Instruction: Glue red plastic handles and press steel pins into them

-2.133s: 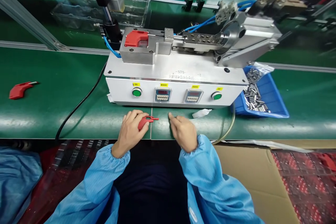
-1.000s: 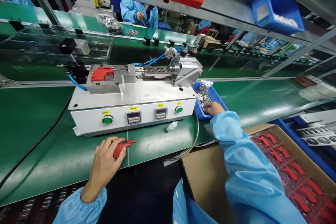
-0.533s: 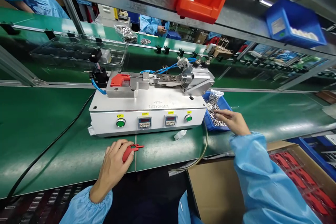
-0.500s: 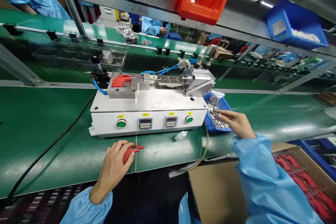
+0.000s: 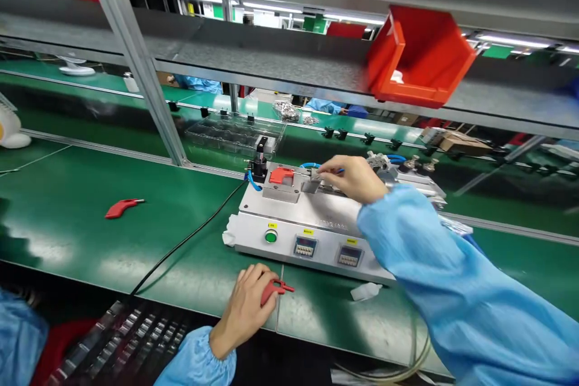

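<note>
My left hand (image 5: 248,307) rests on the green bench with its fingers closed round a red plastic handle (image 5: 270,291), whose forked narrow end points right. The bench machine (image 5: 289,220), a white-fronted box with a metal fixture on top, stands beyond it. Over that fixture, my right hand (image 5: 355,176) has thumb and fingers pinched together beside a small metal block; whatever they grip is too small to make out. Just left of these fingertips, another red handle (image 5: 281,175) sits in the fixture, a thin metal shaft leading right from it. My right sleeve covers the machine's right front.
A red handle with a metal tip (image 5: 123,207) lies on the bench at left. A black cable (image 5: 194,232) crosses the bench. A small white bottle (image 5: 365,292) lies before the machine. The shelf above carries a red bin (image 5: 423,66). Another person's blue sleeve (image 5: 20,338) shows lower left.
My right hand has gone from the blue bin of metal pins to the machine's fixture. My left hand keeps the red handle. The view has turned left, showing the handle on the left bench.
</note>
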